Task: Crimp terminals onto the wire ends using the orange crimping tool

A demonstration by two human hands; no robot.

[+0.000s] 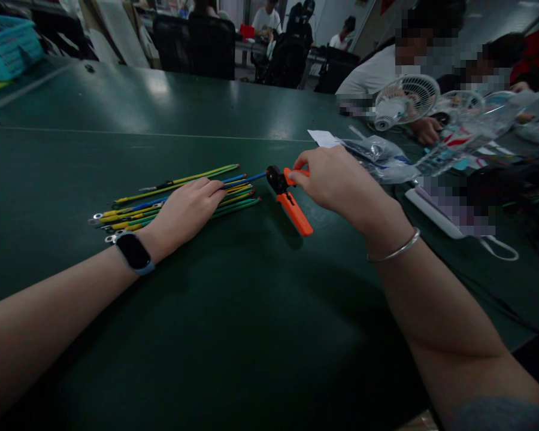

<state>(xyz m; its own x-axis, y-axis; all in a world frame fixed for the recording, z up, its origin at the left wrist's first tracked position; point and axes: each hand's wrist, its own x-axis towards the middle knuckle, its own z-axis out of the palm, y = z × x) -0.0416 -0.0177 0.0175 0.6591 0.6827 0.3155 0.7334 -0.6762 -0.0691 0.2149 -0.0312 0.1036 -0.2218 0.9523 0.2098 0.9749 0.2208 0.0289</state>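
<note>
My right hand point(326, 176) grips one orange handle of a crimping tool point(296, 214); its other orange handle swings out away from my fingers. The tool's black head point(276, 179) meets the end of a blue wire point(251, 178). Fingers bent, my left hand point(191, 206) holds that blue wire near its end and rests over a bundle of cut wires point(150, 209). These are yellow-green, blue and green, with ring terminals point(97, 216) at their left ends. One yellow-green wire point(179, 181) lies at the far side of the bundle.
Plastic bags point(377, 157), a small white fan point(404, 102) and a white device with a strap point(435, 209) are on the right of the green table point(233, 311). A blue basket point(11, 48) stands at far left. Other people sit across the table and beyond.
</note>
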